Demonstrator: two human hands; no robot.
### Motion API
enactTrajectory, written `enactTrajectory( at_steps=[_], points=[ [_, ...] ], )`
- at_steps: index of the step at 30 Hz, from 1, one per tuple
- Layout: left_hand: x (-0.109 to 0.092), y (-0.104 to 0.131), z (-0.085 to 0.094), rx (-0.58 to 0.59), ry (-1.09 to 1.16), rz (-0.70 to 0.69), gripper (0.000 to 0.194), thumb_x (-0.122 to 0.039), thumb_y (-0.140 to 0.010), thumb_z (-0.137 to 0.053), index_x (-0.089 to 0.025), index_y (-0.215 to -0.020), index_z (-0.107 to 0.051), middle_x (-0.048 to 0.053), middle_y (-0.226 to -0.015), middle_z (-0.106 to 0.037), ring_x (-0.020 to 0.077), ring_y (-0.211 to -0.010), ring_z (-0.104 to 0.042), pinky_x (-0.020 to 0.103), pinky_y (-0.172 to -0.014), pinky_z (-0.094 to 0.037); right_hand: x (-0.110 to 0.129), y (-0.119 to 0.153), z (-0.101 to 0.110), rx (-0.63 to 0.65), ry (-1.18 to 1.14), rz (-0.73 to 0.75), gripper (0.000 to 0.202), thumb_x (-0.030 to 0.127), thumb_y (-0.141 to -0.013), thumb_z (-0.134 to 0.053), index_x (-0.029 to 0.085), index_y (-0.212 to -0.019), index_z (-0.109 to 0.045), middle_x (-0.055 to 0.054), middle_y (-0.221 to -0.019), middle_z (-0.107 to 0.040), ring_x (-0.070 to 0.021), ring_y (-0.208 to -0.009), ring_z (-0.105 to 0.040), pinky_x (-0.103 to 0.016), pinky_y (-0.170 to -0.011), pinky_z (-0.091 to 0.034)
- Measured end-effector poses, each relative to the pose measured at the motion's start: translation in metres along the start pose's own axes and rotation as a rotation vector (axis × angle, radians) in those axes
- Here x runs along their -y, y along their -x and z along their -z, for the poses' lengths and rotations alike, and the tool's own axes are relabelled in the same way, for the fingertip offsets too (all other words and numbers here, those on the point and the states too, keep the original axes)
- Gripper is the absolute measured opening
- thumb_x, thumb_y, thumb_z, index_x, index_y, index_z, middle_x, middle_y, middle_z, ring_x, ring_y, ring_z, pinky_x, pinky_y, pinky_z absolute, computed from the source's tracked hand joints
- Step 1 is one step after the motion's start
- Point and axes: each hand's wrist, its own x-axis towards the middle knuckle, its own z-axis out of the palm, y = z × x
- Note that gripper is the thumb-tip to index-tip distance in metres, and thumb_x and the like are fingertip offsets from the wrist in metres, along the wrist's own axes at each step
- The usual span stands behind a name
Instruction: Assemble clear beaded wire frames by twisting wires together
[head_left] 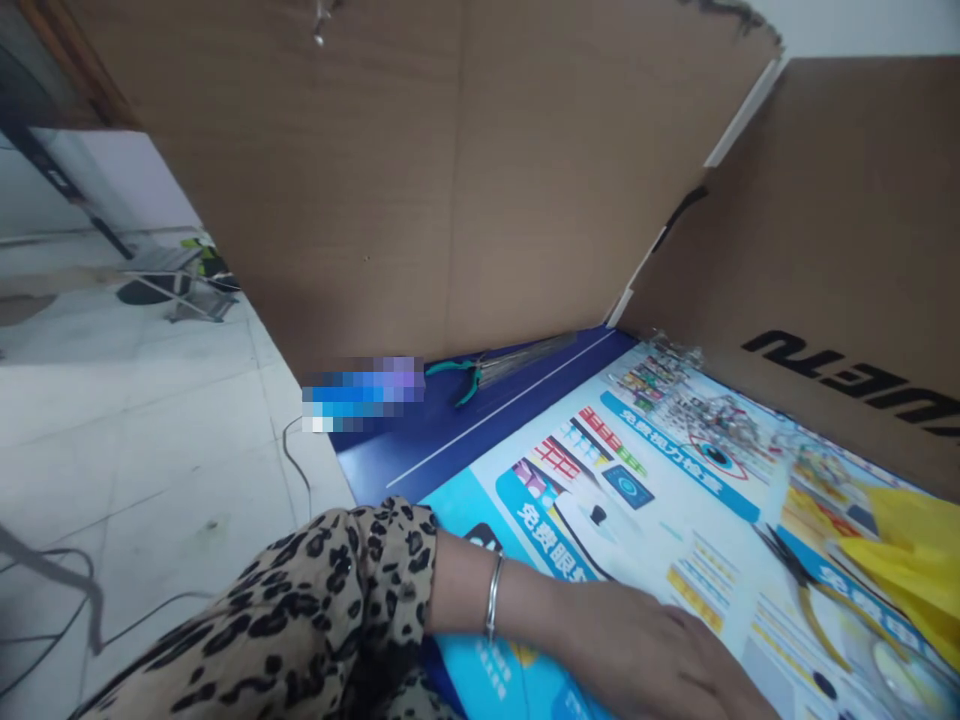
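My left hand point(660, 655) reaches in from the lower left over a printed poster sheet point(637, 520). A leopard-print sleeve point(300, 610) and a silver bangle point(493, 597) are on that arm. Its fingers run past the bottom edge, so what they hold or touch is hidden. To the right of the hand lie pliers point(806, 590) with dark narrow jaws and yellow handles. Farther back, teal-handled pliers point(469, 380) rest beside a bundle of thin metal wires point(529, 358). My right hand is out of view.
Tall cardboard panels point(375, 180) wall the back and right. Small shiny clear pieces point(720, 415) are heaped near the right panel, with yellow sheeting point(915, 545) at far right. A pixelated blue object point(360, 395) lies at the left edge. Cables point(296, 455) and a folding stool point(180, 280) stand left.
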Motion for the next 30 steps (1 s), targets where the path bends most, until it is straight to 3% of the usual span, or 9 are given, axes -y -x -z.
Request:
enactTrajectory(
  at_steps=[3, 6, 10, 15, 23, 30],
  points=[
    [0.008, 0.003, -0.005, -0.018, 0.202, 0.11, 0.024, -0.03, -0.088, -0.041, -0.024, -0.09, -0.065, 0.002, -0.108, -0.065, 0.0118, -0.104, -0.056, 0.021, -0.08, -0.047, 0.014, -0.003, 0.009, 0.064, 0.09, -0.007, 0.033, 0.026, -0.074, -0.044, 0.03, -0.094, -0.07, -0.009, -0.091, -0.071, -0.0282, -0.084, -0.066, -0.037, -0.071, -0.051],
    [0.016, 0.008, -0.012, -0.112, 0.42, 0.268, 0.024, -0.025, -0.09, -0.04, -0.021, -0.1, -0.062, 0.002, -0.1, -0.067, 0.0123, -0.095, -0.059, 0.022, -0.081, -0.046, 0.044, -0.007, 0.031, 0.214, 0.158, -0.05, 0.035, 0.023, -0.08, -0.039, 0.019, -0.104, -0.064, -0.01, -0.099, -0.069, -0.0272, -0.094, -0.063, -0.038, -0.078, -0.047],
    [0.029, 0.011, -0.021, -0.213, 0.517, 0.44, 0.022, -0.026, -0.088, -0.044, -0.015, -0.087, -0.063, 0.005, -0.085, -0.066, 0.0153, -0.082, -0.06, 0.027, -0.075, -0.046, 0.07, -0.016, 0.045, 0.248, 0.214, -0.142, 0.029, 0.03, -0.089, -0.036, 0.016, -0.093, -0.061, -0.008, -0.088, -0.068, -0.0212, -0.082, -0.061, -0.028, -0.065, -0.038],
    [0.036, 0.01, -0.027, -0.245, 0.559, 0.525, 0.017, -0.024, -0.082, -0.05, -0.015, -0.081, -0.065, 0.001, -0.077, -0.065, 0.0137, -0.075, -0.057, 0.025, -0.071, -0.043, 0.067, -0.015, 0.042, 0.236, 0.206, -0.105, 0.029, 0.031, -0.092, -0.034, 0.016, -0.102, -0.057, -0.006, -0.097, -0.066, -0.0179, -0.082, -0.057, -0.026, -0.061, -0.03],
    [0.038, 0.008, -0.035, -0.251, 0.792, 0.629, 0.015, -0.024, -0.076, -0.057, -0.011, -0.08, -0.062, 0.001, -0.069, -0.06, 0.0112, -0.065, -0.052, 0.026, -0.065, -0.044, 0.058, -0.017, 0.036, 0.135, 0.154, -0.091, 0.028, 0.03, -0.087, -0.038, 0.014, -0.1, -0.058, -0.005, -0.092, -0.066, -0.0191, -0.08, -0.057, -0.026, -0.064, -0.032],
    [0.045, 0.007, -0.041, -0.3, 0.915, 0.589, 0.005, -0.02, -0.075, -0.06, -0.015, -0.074, -0.062, -0.001, -0.064, -0.059, 0.0105, -0.061, -0.054, 0.024, -0.059, -0.044, 0.052, -0.02, 0.032, 0.066, 0.116, -0.08, 0.024, 0.03, -0.083, -0.043, 0.019, -0.094, -0.061, -0.002, -0.086, -0.066, -0.02, -0.077, -0.057, -0.028, -0.063, -0.035]
  ],
)
